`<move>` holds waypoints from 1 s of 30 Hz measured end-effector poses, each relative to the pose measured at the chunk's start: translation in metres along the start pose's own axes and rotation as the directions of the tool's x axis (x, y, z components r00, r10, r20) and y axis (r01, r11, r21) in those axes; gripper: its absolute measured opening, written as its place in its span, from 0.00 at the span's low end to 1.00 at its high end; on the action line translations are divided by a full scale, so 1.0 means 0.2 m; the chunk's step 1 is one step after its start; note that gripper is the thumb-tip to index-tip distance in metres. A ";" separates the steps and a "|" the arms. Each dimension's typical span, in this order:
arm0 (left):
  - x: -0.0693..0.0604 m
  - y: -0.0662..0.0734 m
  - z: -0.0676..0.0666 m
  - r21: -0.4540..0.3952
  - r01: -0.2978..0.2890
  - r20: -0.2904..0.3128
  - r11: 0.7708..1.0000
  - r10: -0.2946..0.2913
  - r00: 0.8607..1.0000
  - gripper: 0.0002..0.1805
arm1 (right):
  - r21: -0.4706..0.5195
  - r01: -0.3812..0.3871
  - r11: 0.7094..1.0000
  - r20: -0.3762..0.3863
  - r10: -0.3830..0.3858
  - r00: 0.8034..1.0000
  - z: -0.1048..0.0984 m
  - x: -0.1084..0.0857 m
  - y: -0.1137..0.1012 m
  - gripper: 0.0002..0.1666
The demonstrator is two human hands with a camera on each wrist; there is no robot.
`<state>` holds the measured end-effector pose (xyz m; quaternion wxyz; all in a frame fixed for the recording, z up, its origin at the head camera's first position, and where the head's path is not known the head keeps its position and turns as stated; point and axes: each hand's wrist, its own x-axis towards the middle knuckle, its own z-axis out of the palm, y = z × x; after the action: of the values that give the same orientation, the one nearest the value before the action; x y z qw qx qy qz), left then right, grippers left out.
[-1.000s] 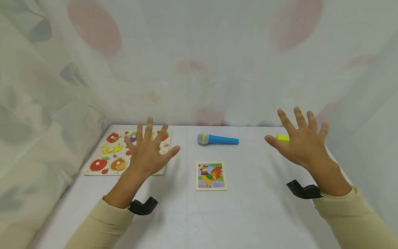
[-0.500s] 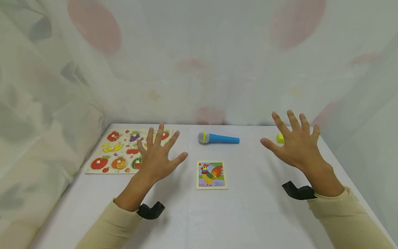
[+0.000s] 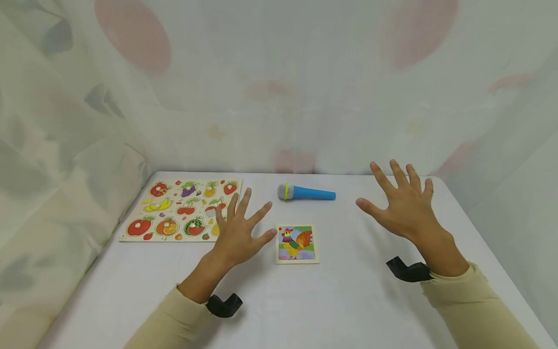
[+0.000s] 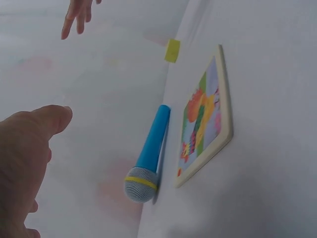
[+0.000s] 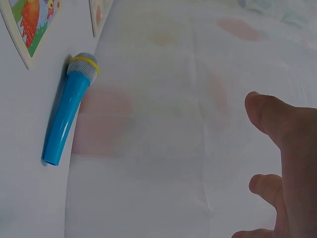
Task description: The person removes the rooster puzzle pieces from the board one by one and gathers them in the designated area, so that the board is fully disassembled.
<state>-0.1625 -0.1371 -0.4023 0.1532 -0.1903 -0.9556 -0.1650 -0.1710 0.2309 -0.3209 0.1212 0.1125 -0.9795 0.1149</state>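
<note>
My left hand hovers over the table with its fingers spread, between the fruit puzzle board and the square rooster picture puzzle. Nothing is in it. Off to the right, my right hand is also raised with spread fingers and holds nothing. It hides most of a small yellow block, of which only a sliver shows in the head view; the left wrist view gives the yellow block whole. A toy microphone, blue with a grey head and yellow ring, lies behind the rooster puzzle.
A white cloth covers the table. Pale curtains with faded red patches hang behind and along both sides. Each wrist bears a black strap mount.
My left hand has moved right and nearer, uncovering more of the fruit board. The right hand has shifted left and slightly nearer, covering more of the yellow block. The objects stay put.
</note>
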 end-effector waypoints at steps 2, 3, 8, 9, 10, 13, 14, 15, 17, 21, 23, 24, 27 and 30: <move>0.00 0.01 0.02 -0.014 -0.017 0.002 1.000 0.017 1.000 0.35 | 0.006 0.003 1.000 -0.003 -0.003 1.000 0.01 0.00 0.00 0.52; -0.01 0.02 0.04 -0.024 -0.026 0.002 0.999 0.026 1.000 0.34 | 0.009 0.005 1.000 -0.006 -0.005 1.000 0.02 0.00 -0.01 0.52; -0.02 0.03 0.10 -0.051 -0.054 0.014 0.997 0.055 0.998 0.32 | 0.025 0.022 0.999 -0.014 -0.021 1.000 0.05 0.00 -0.02 0.52; -0.02 0.04 0.11 -0.057 -0.058 0.019 0.997 0.059 0.998 0.32 | 0.029 0.024 0.999 -0.015 -0.024 1.000 0.06 0.00 -0.02 0.52; -0.02 0.04 0.12 -0.064 -0.060 0.028 0.996 0.062 0.998 0.32 | 0.032 0.027 0.999 -0.015 -0.026 1.000 0.06 0.00 -0.02 0.52; -0.03 0.05 0.16 -0.093 -0.064 0.050 0.994 0.069 0.996 0.32 | 0.041 0.030 0.999 -0.015 -0.029 0.999 0.08 0.01 -0.03 0.52; -0.03 0.05 0.17 -0.108 -0.063 0.057 0.992 0.069 0.996 0.31 | 0.043 0.032 0.999 -0.016 -0.032 0.999 0.08 0.01 -0.03 0.52; -0.03 0.05 0.18 -0.117 -0.059 0.065 0.991 0.067 0.996 0.31 | 0.045 0.034 0.998 -0.015 -0.034 0.999 0.09 0.01 -0.03 0.51; -0.03 0.05 0.20 -0.131 -0.058 0.073 0.990 0.067 0.995 0.30 | 0.047 0.037 0.998 -0.012 -0.036 0.999 0.10 0.01 -0.04 0.51; -0.03 0.05 0.23 -0.142 -0.068 0.079 0.988 0.079 0.994 0.29 | 0.048 0.037 0.998 0.001 -0.037 0.999 0.12 0.02 -0.04 0.51; -0.03 0.05 0.24 -0.152 -0.080 0.078 0.985 0.093 0.993 0.27 | 0.051 0.039 0.998 0.001 -0.039 0.999 0.13 0.02 -0.05 0.51; -0.03 0.05 0.25 -0.158 -0.086 0.078 0.984 0.099 0.992 0.27 | 0.053 0.041 0.998 -0.001 -0.041 0.999 0.13 0.02 -0.05 0.51; -0.03 0.05 0.27 -0.166 -0.096 0.088 0.982 0.112 0.990 0.25 | 0.060 0.053 0.997 -0.013 -0.052 0.999 0.15 0.02 -0.06 0.51; -0.03 0.05 0.29 -0.166 -0.099 0.107 0.981 0.118 0.987 0.24 | 0.069 0.067 0.995 -0.025 -0.066 0.998 0.17 0.02 -0.07 0.50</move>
<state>-0.1657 -0.1079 -0.4546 0.0902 -0.2632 -0.9347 -0.2214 -0.1778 0.2080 -0.3498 0.1323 0.1478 -0.9692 0.1460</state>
